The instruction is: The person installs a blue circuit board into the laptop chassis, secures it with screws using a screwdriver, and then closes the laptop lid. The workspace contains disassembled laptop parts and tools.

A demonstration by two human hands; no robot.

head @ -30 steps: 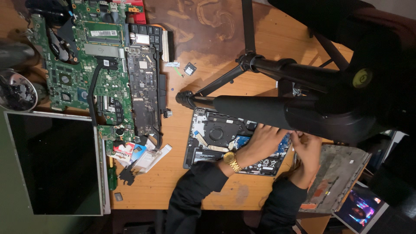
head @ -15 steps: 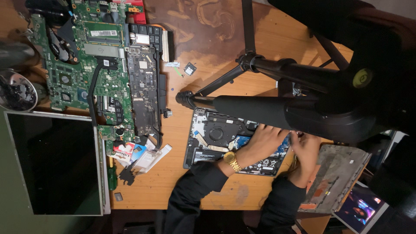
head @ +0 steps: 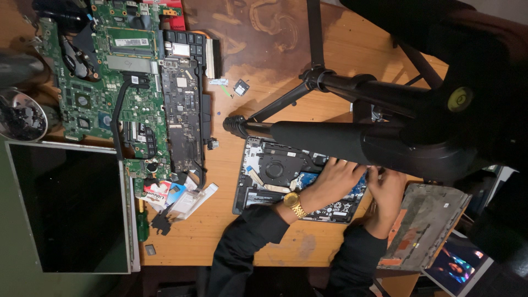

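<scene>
A black tripod (head: 352, 137) is hiding my fingertips, so I can't tell their grip. My left hand (head: 330, 181) and right hand (head: 388, 190) are resting on the opened laptop (head: 269, 170), which is lying on the cluttered wooden table (head: 264, 49).

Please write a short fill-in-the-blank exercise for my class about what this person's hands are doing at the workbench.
1. Both hands rest on an opened ____ lying on the wooden table.
2. The left hand wears a gold ____ at the wrist.
3. Beside the right hand lies a grey ____ taken off a computer.
4. Above the hands stands a black camera ____.

Missing words: laptop; watch; cover; tripod
</scene>
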